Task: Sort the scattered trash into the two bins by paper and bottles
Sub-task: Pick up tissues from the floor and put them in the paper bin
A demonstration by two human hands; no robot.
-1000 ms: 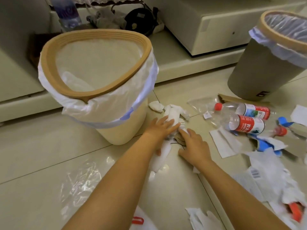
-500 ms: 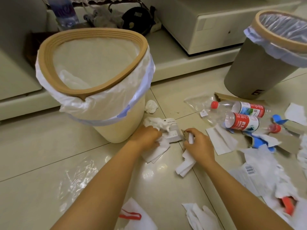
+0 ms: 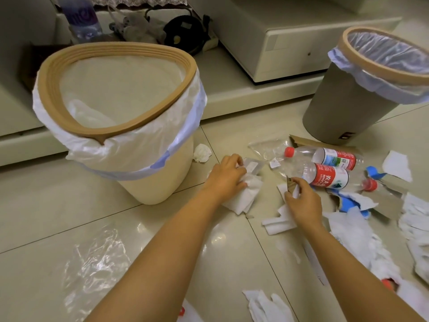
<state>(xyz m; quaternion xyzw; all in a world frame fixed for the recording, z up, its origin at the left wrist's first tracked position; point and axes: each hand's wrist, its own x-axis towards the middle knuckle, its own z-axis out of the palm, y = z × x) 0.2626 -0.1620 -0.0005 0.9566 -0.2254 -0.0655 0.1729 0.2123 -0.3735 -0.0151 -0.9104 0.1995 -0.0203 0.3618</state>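
- A person crouched over a tiled floor gathers litter: the left hand (image 3: 226, 176) has its fingers curled over a wad of white paper (image 3: 243, 196), thumb and fingertips bunching the sheets against the floor.
- The right hand (image 3: 301, 201) pinches a folded strip of white paper (image 3: 282, 219) between thumb and forefinger; the strip's loose end trails on the tile below the wrist.
- Neither hand is slack; both are closed on paper, though how firmly cannot be read.
- The paper looks feather-light, limp and easily torn. It should crush down small, so a whole-hand scoop at the middle of the wad seems the safest hold; loose corners may slip out.
- The cream bin (image 3: 153, 173), lined with a white bag, stands just to the left of the left hand; a crumpled tissue ball (image 3: 202, 153) lies between them.
- Two clear plastic bottles (image 3: 325, 168) with red caps and labels lie just beyond the right hand, nearly touching its fingertips. They look empty, light, smooth and inclined to roll; the body by the label offers the surest grip.
- The grey bin (image 3: 348, 108) stands farther off, beyond the bottles.
- More torn paper (image 3: 362, 231) lies to the right of the right wrist.
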